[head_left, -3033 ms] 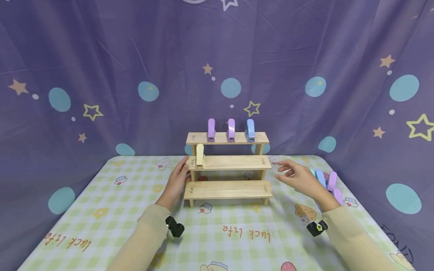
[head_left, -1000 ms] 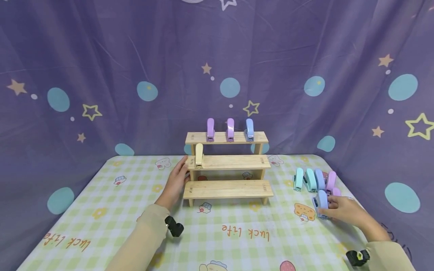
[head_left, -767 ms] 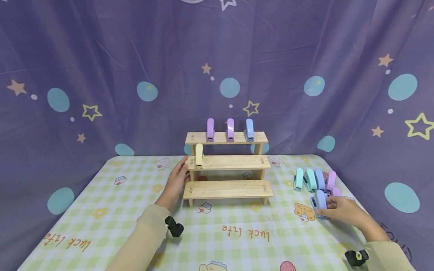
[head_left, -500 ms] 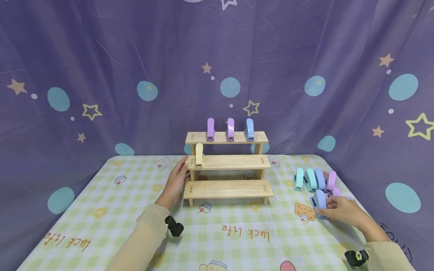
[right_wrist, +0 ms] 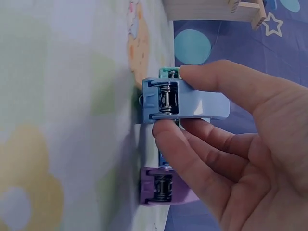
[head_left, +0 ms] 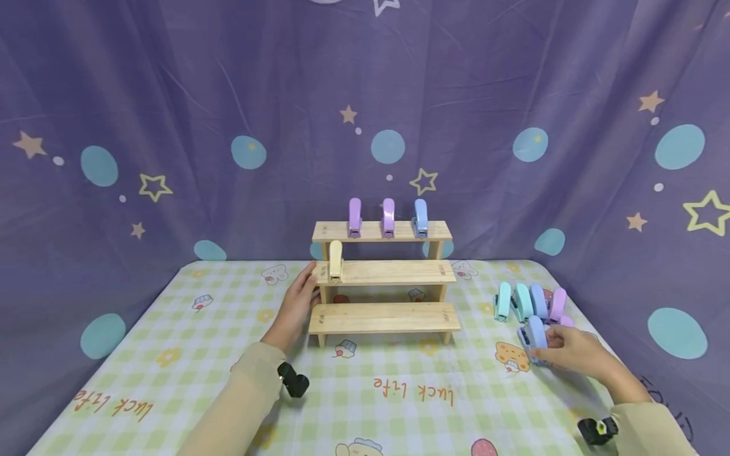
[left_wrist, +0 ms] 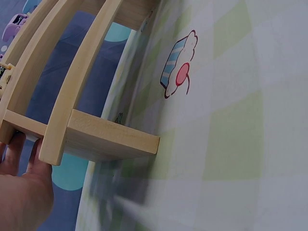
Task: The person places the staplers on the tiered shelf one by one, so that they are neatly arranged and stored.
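My right hand (head_left: 578,349) pinches a light blue stapler (right_wrist: 202,100) between thumb and fingers, near the table's right side. In the right wrist view its dark spring faces the camera; whether its base touches the cloth I cannot tell. On the left, my left hand (head_left: 293,310) holds the end of a three-tier wooden shelf (head_left: 384,318); part of its fingers (left_wrist: 14,151) is hidden behind the wood. Two purple staplers (head_left: 355,218) and a blue stapler (head_left: 420,218) stand on the top tier. A cream stapler (head_left: 335,261) stands at the middle tier's left end.
Beyond my right hand stand two mint staplers (head_left: 502,301), another blue stapler (head_left: 538,301) and a purple stapler (head_left: 557,305), with more purple partly hidden behind the held one. A checked cloth (head_left: 422,418) covers the table; a purple curtain (head_left: 467,76) hangs behind.
Since three seconds ago my right hand has left the shelf's right side and taken hold of the blue stapler. Lately it has shifted slightly left with it. My left hand stays put.
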A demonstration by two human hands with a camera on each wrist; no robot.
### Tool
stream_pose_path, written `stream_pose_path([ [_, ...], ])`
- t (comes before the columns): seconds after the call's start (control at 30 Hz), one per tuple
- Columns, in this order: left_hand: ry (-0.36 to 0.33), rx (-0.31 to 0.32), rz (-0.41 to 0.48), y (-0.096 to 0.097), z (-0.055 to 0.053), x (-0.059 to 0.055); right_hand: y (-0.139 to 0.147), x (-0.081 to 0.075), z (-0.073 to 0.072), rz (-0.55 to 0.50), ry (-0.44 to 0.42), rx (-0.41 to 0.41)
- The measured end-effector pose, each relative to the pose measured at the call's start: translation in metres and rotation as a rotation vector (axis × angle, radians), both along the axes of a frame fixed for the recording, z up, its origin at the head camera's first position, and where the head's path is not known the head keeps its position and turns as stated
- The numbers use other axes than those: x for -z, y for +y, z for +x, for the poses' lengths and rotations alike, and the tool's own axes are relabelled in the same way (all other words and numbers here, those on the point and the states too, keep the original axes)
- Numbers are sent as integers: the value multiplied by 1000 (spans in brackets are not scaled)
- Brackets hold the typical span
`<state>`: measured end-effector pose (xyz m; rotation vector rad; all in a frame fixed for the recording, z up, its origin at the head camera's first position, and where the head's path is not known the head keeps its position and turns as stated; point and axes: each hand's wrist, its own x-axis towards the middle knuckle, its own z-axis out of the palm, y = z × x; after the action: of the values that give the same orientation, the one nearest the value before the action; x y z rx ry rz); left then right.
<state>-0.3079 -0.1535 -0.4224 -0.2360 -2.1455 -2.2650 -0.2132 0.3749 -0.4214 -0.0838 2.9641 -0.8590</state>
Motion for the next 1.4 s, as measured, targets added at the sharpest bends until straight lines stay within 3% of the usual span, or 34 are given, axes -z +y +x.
stream_pose_path([
  [0.27,-2,-2,-3,-1,0,-1,-8,-12,-3,-43,72,-38],
  [0.5,-9,-3,0,-1,1,-1,-21,-27,-9,-4,135,-44],
  [0.87,-22,-16,-4,-1,-1,0,-47,-48,-20,-31,215,-90],
  [1.4,-10,-6,-27,-1,0,0,-101,-70,-45,-100,250,-190],
])
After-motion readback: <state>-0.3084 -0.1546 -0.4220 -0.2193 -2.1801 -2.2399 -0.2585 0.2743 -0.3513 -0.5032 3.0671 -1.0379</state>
